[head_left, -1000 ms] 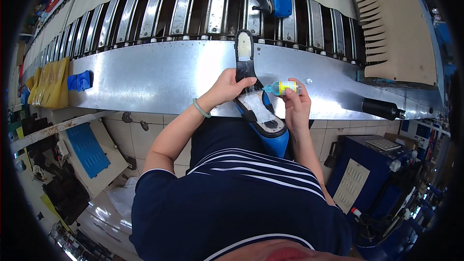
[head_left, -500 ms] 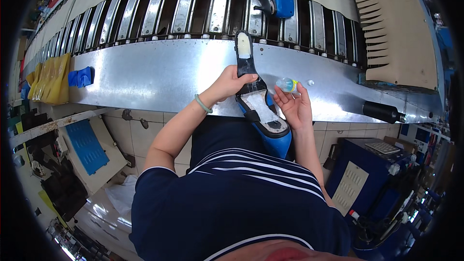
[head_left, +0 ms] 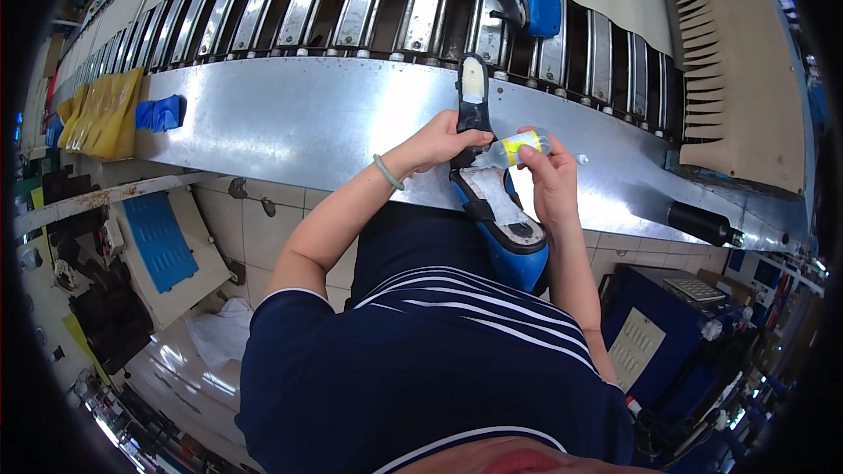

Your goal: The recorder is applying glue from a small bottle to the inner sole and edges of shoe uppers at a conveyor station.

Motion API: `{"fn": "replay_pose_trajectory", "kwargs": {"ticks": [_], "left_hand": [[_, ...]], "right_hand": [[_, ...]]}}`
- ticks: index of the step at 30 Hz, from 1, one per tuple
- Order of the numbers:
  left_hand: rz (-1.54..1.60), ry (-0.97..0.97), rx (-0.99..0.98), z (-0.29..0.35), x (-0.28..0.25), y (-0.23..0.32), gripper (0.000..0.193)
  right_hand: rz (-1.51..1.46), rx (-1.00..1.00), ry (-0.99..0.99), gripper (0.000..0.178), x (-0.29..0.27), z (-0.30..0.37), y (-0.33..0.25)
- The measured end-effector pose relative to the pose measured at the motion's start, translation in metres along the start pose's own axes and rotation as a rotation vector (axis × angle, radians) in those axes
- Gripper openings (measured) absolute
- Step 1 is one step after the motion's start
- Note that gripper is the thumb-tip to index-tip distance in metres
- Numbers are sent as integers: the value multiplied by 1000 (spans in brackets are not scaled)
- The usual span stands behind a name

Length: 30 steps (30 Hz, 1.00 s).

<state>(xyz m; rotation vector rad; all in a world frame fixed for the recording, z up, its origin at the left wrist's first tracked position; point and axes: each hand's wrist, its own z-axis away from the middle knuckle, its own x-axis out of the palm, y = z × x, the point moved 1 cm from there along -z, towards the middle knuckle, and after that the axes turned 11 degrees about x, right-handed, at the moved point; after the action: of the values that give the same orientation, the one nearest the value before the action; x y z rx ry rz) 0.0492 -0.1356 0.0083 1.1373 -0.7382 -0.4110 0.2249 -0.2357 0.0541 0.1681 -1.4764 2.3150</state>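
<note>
A black sandal [head_left: 500, 200] on a blue shoe last [head_left: 518, 270] lies underside up, spanning the near edge of the metal table and my lap. My left hand [head_left: 437, 142] is closed around its narrow middle, thumb on top. In my right hand [head_left: 555, 183] a small clear bottle [head_left: 520, 148] with a yellow label is pinched between thumb and fingers. The bottle is tilted, its tip pointing left at the sandal's underside close to my left thumb; whether they touch I cannot tell. A small whitish cap [head_left: 581, 159] rests on the table right of the bottle.
Beyond the metal table [head_left: 307, 114] runs a roller conveyor [head_left: 360, 4], with another black sandal on a blue last [head_left: 534, 2] on it. Yellow sheets [head_left: 110, 118] and a blue piece [head_left: 161, 113] lie left. A black cylinder [head_left: 702, 222] and slotted tan cover [head_left: 746, 70] are right.
My right hand has turned the bottle over and brought its tip to the sandal's underside. The left hand keeps its grip; the whole view has shifted slightly.
</note>
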Motion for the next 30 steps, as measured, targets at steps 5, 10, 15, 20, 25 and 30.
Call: {"fn": "replay_pose_trajectory", "kwargs": {"ticks": [5,10,15,20,25,30], "left_hand": [[42,3,20,-3,-1,-1,18],[9,-41,-8,-4,-2,5,19],[-23,-45,-21,-8,-6,-1,20],[29,-70,-22,-10,-3,5,21],[54,-75,-24,-16,-4,-3,20],[8,-89,-43,-12,-3,5,22]], "right_hand": [[309,-67,-17,32,20,-8,-8],[494,-127,-7,34,23,-9,-8],[428,-97,-3,32,20,-9,-4],[20,73,70,27,4,-11,3],[-632,365,3,34,-21,-3,16],[-942,398,-49,40,-33,34,20]]}}
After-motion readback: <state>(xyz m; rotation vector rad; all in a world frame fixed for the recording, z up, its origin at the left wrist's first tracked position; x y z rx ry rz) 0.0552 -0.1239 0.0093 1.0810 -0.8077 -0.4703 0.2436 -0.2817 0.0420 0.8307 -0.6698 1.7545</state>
